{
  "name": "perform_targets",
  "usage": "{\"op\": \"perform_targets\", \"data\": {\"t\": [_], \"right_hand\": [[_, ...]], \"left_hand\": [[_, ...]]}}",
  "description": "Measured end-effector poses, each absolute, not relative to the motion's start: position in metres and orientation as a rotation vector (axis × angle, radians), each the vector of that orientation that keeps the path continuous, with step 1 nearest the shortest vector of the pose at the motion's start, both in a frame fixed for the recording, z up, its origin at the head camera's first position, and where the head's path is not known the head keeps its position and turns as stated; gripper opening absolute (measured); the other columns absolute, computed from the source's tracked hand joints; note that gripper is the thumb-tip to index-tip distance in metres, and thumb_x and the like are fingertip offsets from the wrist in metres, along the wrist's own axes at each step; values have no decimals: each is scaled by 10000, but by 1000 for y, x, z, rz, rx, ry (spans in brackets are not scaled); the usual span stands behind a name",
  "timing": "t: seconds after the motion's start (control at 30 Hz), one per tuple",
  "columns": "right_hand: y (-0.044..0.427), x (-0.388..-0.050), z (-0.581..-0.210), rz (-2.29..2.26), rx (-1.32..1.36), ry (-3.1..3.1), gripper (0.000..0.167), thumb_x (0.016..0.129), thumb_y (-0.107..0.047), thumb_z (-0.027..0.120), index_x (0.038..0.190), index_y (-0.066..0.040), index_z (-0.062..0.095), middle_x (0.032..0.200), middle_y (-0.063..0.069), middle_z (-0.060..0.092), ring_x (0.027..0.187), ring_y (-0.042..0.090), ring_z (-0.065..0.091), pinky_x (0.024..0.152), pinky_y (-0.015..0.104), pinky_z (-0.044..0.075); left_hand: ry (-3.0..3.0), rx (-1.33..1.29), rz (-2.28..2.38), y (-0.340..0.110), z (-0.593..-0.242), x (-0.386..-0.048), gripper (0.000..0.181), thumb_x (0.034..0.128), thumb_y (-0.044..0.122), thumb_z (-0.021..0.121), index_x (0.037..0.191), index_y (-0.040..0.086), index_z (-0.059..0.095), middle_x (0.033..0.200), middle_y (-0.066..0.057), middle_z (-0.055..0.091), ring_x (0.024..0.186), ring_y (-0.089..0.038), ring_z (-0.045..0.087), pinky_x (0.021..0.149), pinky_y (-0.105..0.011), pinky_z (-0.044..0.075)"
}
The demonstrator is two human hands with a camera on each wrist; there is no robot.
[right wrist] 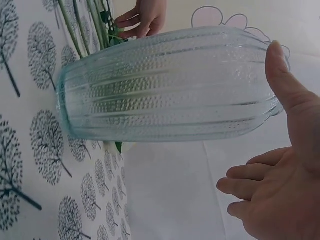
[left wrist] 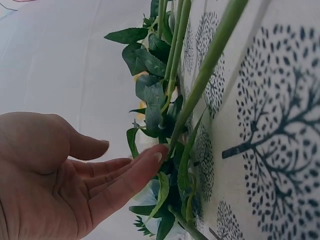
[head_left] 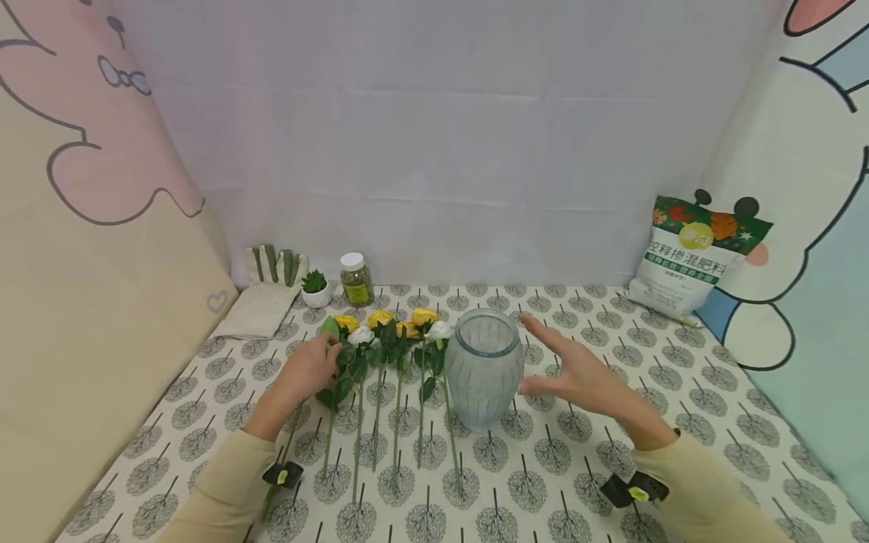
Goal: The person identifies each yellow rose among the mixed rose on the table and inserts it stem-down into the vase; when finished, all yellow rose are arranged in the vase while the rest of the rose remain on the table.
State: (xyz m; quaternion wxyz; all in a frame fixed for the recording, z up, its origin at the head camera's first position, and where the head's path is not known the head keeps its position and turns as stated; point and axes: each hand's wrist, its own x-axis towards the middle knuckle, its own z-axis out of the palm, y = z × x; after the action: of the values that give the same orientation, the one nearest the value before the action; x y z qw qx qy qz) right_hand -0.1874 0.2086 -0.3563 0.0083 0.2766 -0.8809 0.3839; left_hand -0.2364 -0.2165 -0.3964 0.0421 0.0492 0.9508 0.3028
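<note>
A row of artificial roses (head_left: 382,317), yellow and white with green stems, lies on the patterned cloth. At its left end is my left hand (head_left: 308,369), its fingertips by the leaves. The left wrist view shows that hand (left wrist: 70,180) with thumb apart and fingers extended, the fingertips against a green stem (left wrist: 207,70). To the right of the flowers a ribbed clear glass vase (head_left: 485,385) stands upright. My right hand (head_left: 587,377) is spread beside the vase, thumb and fingers apart. In the right wrist view its index fingertip overlaps the vase rim; contact is unclear.
Behind the flowers stand a small potted succulent (head_left: 315,290) and a white-lidded jar (head_left: 357,280). Gardening gloves (head_left: 261,302) lie at the back left. A printed fertilizer bag (head_left: 692,256) leans against the back right wall. Cloth walls (head_left: 434,151) enclose the table (head_left: 563,483).
</note>
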Motion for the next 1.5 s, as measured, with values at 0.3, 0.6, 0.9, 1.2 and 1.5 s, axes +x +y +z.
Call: {"op": "perform_targets", "data": {"t": [0.3, 0.6, 0.9, 1.2, 1.5], "right_hand": [[190, -188, -351, 1481, 974, -2595, 996, 833, -304, 822, 1583, -34, 225, 1622, 185, 211, 1457, 419, 254, 1157, 596, 224], [184, -188, -356, 1523, 980, -2550, 1051, 776, -379, 847, 1583, -62, 254, 1616, 214, 193, 1443, 442, 265, 1145, 598, 240], [179, -186, -357, 1494, 921, -2556, 1060, 730, -251, 892, 1572, -54, 280, 1598, 204, 257, 1442, 414, 293, 1134, 598, 267], [178, -185, -359, 1515, 888, -2551, 1045, 727, -231, 898, 1565, -50, 299, 1598, 170, 283, 1444, 392, 304, 1141, 572, 276], [179, -183, -360, 1530, 810, -2584, 1053, 723, -253, 904, 1557, -25, 303, 1589, 179, 296, 1413, 416, 349, 1125, 591, 293]], "left_hand": [[2952, 173, 888, -221, -400, -237, 348, 1005, -31, 414, 1335, -111, 487, 679, -100, 584, 525, -192, 523, 478, -306, 421], [3004, 127, 861, -225, -406, -241, 354, 963, 13, 629, 1275, -108, 513, 891, -196, 663, 669, -241, 628, 535, -352, 520], [2966, 63, 895, -228, -413, -247, 489, 885, 27, 737, 1301, -84, 505, 881, -154, 667, 707, -234, 638, 562, -364, 543], [2741, -44, 1233, -237, -424, -256, 562, 875, -24, 719, 1368, -51, 452, 918, -176, 692, 683, -224, 696, 640, -394, 606], [2604, -81, 1446, -241, -415, -256, 587, 886, -32, 683, 1412, -43, 423, 1009, -223, 686, 735, -282, 716, 675, -380, 621]]}}
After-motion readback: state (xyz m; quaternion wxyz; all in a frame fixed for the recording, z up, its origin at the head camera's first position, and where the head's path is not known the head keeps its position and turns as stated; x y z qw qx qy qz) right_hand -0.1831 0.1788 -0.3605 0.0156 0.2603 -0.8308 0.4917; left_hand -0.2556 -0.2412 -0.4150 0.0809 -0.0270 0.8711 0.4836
